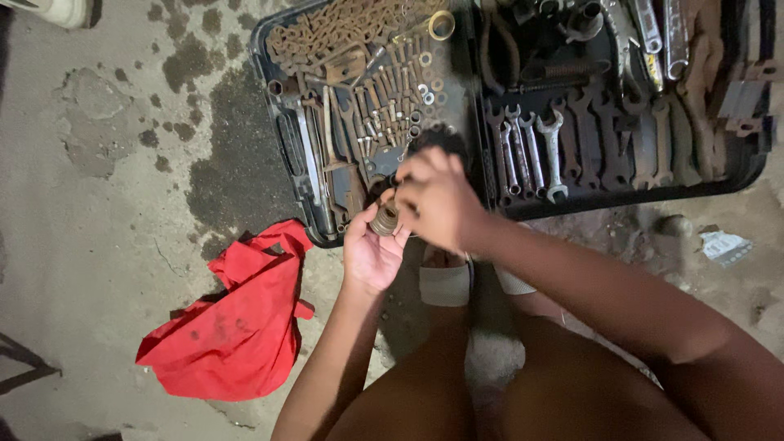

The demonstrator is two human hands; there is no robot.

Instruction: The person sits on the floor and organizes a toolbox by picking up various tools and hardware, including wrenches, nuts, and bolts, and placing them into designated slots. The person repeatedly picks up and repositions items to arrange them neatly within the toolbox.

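My left hand (pixel 369 255) is palm up over the near edge of a black tool tray (pixel 278 143), cradling a small round ribbed metal part (pixel 385 219). My right hand (pixel 437 198) is closed over the top of that part, fingers pinching at it, and hides its upper side. Both hands meet just in front of the tray's left compartment, which holds rusty chain (pixel 343 33), bolts, washers and long tools.
The tray's right compartment holds a row of spanners (pixel 555 151), pliers and other rusty tools. A crumpled red cloth (pixel 237 318) lies on the stained concrete floor at the left. My knees and a sandalled foot (pixel 445 282) are below the hands. A shoe (pixel 57 10) shows at top left.
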